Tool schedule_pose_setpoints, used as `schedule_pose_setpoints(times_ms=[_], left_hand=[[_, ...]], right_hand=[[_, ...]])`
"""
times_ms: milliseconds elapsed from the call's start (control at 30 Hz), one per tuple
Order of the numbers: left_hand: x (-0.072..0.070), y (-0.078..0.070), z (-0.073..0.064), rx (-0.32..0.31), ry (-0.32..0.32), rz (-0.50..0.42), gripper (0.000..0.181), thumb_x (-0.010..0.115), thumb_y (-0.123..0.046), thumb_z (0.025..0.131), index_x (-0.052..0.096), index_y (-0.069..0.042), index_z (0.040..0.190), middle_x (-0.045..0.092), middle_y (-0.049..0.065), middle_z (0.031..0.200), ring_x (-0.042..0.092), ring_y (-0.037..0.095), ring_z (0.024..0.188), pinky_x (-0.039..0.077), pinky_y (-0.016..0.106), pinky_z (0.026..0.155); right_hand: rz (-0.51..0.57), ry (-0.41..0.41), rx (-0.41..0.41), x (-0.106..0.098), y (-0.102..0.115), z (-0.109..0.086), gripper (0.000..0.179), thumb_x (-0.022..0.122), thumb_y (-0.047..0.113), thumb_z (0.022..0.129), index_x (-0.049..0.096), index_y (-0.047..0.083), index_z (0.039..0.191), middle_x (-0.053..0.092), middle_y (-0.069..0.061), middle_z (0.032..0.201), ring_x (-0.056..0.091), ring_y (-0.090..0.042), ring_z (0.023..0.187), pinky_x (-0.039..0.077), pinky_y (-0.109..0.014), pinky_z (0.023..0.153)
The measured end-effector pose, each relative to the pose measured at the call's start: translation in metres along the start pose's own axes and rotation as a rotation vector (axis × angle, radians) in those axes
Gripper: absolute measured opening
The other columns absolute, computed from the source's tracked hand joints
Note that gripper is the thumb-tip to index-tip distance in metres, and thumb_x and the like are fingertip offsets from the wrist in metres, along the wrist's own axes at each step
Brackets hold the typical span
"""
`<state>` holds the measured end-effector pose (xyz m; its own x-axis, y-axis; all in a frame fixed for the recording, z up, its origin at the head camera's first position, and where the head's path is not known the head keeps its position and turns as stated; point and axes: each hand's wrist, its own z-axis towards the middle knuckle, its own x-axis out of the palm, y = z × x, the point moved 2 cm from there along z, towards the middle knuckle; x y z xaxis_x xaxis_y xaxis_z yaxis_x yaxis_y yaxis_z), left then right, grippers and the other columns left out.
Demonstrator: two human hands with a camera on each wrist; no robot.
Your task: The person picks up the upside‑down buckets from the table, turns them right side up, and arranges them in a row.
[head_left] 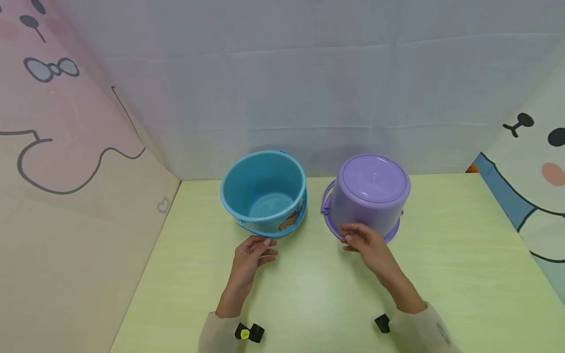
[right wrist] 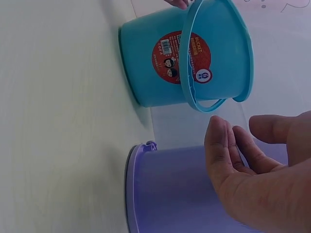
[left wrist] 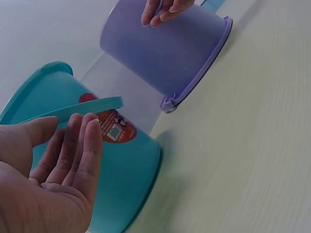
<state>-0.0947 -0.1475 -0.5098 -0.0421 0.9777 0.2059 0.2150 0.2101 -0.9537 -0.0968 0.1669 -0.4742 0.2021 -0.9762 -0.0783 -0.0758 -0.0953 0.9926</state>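
Mid-frame, the blue bucket (head_left: 265, 179) stands upright, its handle (right wrist: 185, 58) lowered within the relaxed left hand's (head_left: 250, 257) reach; right of centre, the purple bucket (head_left: 371, 189) sits mouth-down, presumably for steadiness, beside the loose-fingered right hand (head_left: 371, 249).

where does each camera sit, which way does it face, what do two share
Head: worn on the head, facing forward and down at the blue bucket, upturned purple bucket and table; left hand, right hand and sleeves show.
Left wrist: worn there, looking past the left hand at both buckets; right fingertips at the top.
Right wrist: worn there, looking past the right hand at both buckets; left fingertips at the top.
Shared: both wrist views show the blue bucket's red label.
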Motion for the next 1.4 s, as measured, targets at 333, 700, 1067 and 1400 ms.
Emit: schedule_pose_setpoints(times_ms=[333, 700, 1067, 1400], left_hand=[[0.023, 0.009, 0.005, -0.041, 0.11, 0.04, 0.026, 0.062, -0.003, 0.106, 0.06, 0.015, 0.124, 0.077, 0.018, 0.112, 0.077, 0.016, 0.086, 0.064, 0.033, 0.08], [0.05, 0.019, 0.012, -0.038, 0.195, 0.09, 0.026, 0.064, -0.005, 0.105, 0.062, 0.015, 0.122, 0.075, 0.025, 0.117, 0.077, 0.015, 0.087, 0.064, 0.033, 0.082], [0.073, 0.027, 0.015, -0.041, 0.246, 0.09, 0.028, 0.066, -0.007, 0.105, 0.063, 0.014, 0.123, 0.075, 0.025, 0.118, 0.078, 0.015, 0.089, 0.064, 0.032, 0.082], [0.092, 0.033, 0.019, -0.039, 0.245, 0.082, 0.03, 0.067, -0.006, 0.104, 0.063, 0.014, 0.126, 0.075, 0.025, 0.119, 0.077, 0.016, 0.09, 0.064, 0.03, 0.08]], right_hand=[[-0.032, -0.038, -0.003, -0.017, -0.012, -0.014, 0.035, 0.053, 0.005, 0.11, 0.056, -0.013, 0.14, 0.061, -0.035, 0.136, 0.071, -0.01, 0.107, 0.061, -0.036, 0.094], [-0.047, -0.105, -0.021, -0.041, -0.024, -0.027, 0.033, 0.056, 0.006, 0.109, 0.059, -0.013, 0.136, 0.072, -0.01, 0.121, 0.072, -0.012, 0.104, 0.062, -0.031, 0.089], [-0.048, -0.176, -0.006, -0.065, -0.033, -0.031, 0.035, 0.055, 0.007, 0.11, 0.056, -0.015, 0.138, 0.072, 0.01, 0.119, 0.07, -0.007, 0.104, 0.061, -0.027, 0.088], [-0.031, -0.198, -0.006, -0.08, -0.038, -0.033, 0.038, 0.058, 0.009, 0.109, 0.055, -0.016, 0.137, 0.073, 0.012, 0.119, 0.071, -0.005, 0.104, 0.061, -0.024, 0.087]])
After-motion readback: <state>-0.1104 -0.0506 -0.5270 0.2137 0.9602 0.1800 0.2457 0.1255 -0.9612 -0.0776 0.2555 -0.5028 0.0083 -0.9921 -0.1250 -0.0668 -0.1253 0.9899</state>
